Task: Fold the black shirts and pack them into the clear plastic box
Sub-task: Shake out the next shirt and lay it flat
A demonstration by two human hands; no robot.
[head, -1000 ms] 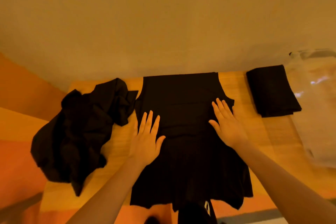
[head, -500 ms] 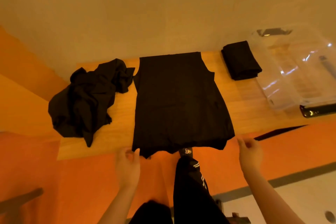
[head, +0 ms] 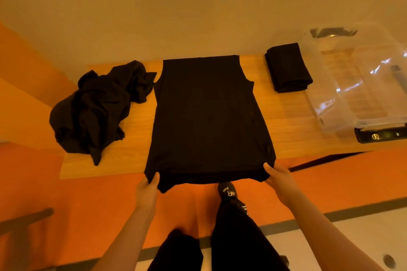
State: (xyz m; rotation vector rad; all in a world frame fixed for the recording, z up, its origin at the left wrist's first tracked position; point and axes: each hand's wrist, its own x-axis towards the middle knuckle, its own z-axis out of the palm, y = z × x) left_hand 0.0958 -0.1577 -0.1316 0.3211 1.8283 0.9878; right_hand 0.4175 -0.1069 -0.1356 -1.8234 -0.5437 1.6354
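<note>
Both hands, left [head: 146, 191] and right [head: 279, 180], pinch the spread black shirt's [head: 209, 116] near hem at the counter [head: 136, 138] edge. A crumpled shirt pile [head: 97, 108] lies at nine o'clock; a folded shirt [head: 287, 68] and the clear plastic box [head: 361, 86], cut off by the frame, at two.

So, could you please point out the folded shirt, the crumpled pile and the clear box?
folded shirt [head: 287, 67], head view, top face.
crumpled pile [head: 97, 110], head view, middle.
clear box [head: 330, 114], head view, near-left wall.

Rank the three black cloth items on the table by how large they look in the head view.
1. Flat shirt, gripped at its near hem by both hands
2. Crumpled pile
3. Folded shirt, farther from the camera, so its real size is unsure
</note>
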